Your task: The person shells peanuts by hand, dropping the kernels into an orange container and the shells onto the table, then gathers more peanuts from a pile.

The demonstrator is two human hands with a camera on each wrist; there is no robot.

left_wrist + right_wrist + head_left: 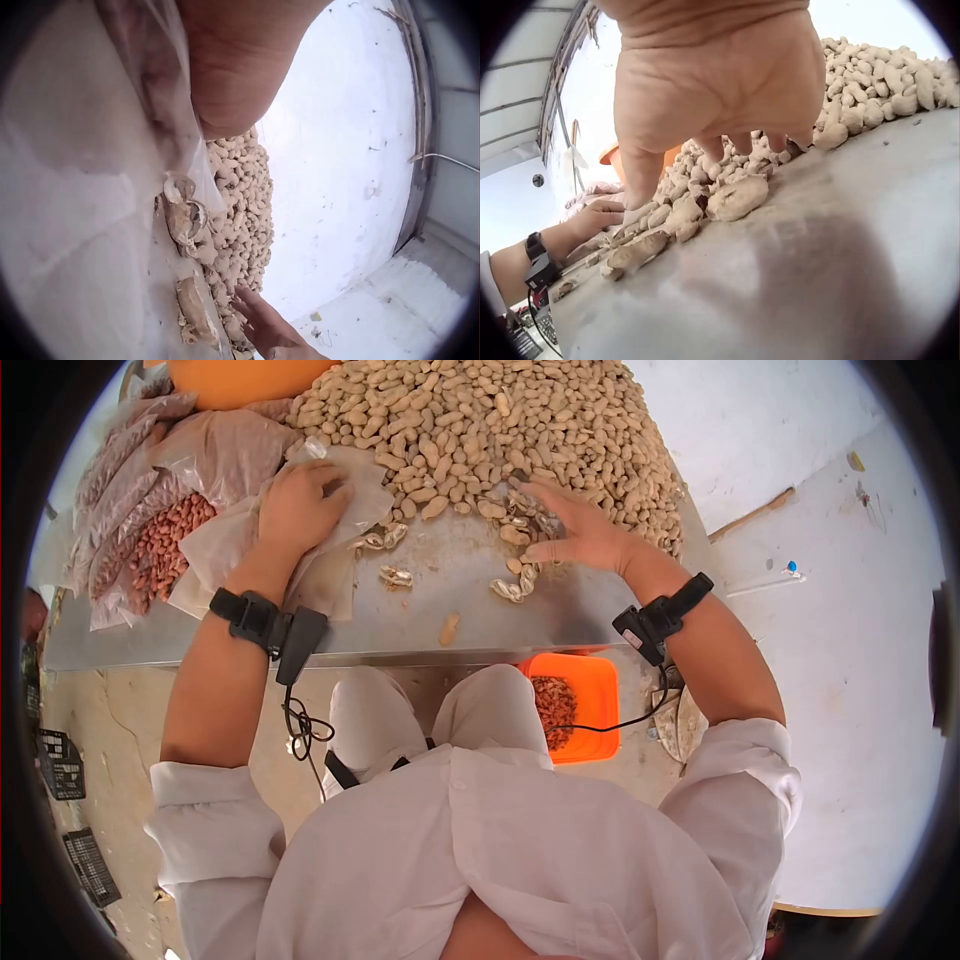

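Note:
My left hand (300, 505) rests on a clear plastic bag (365, 485) at the left edge of a heap of unshelled peanuts (500, 420). Its thumb and index finger are loosely bent, with a gap between them; in the left wrist view its fingertips are hidden. My right hand (585, 535) lies palm down at the heap's near edge, thumb and fingers spread apart. Beneath its palm, in the right wrist view, are peanut pods (739, 199) and split shells. More broken shells (512, 589) lie between the hands on the metal table (400, 625).
Bags of red peanut kernels (170, 540) sit at the left, below an orange basin (250, 380). An orange tub (597, 705) with reddish contents stands under the table's front edge. A single pod (450, 628) lies near that edge. Black crates (90, 865) are on the floor.

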